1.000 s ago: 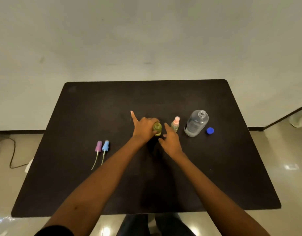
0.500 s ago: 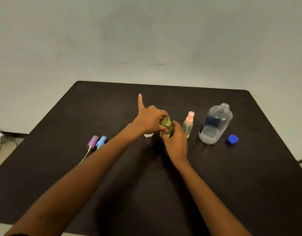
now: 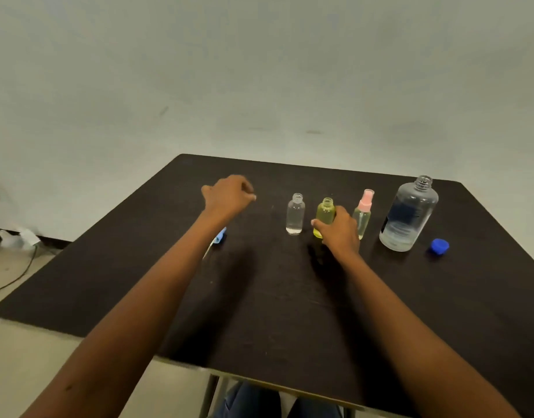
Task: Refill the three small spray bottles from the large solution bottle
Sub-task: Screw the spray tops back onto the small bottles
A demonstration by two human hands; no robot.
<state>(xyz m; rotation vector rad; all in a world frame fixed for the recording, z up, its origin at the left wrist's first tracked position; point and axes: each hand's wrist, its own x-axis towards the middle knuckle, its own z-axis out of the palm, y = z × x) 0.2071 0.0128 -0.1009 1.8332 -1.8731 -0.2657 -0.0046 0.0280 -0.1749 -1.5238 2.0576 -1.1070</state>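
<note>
Four bottles stand in a row on the black table (image 3: 259, 312). My right hand (image 3: 339, 232) grips the small yellow-green bottle (image 3: 325, 211), which has no cap. To its left stands a small clear bottle (image 3: 295, 214), uncapped, with a little liquid at the bottom. On the right are a small bottle with a pink sprayer (image 3: 363, 212) and the large solution bottle (image 3: 409, 215), open and about a quarter full. My left hand (image 3: 229, 194) hovers left of the row with fingers loosely curled and nothing seen in it.
The large bottle's blue cap (image 3: 439, 246) lies to its right. A blue sprayer head (image 3: 220, 236) lies on the table, partly hidden by my left forearm. A cable (image 3: 18, 273) runs over the floor at the left. A wall rises behind the table.
My left hand has let go of the yellow-green bottle's top and moved left, uncovering the clear bottle. My right hand stays on the yellow-green bottle. The camera has tilted and moved closer.
</note>
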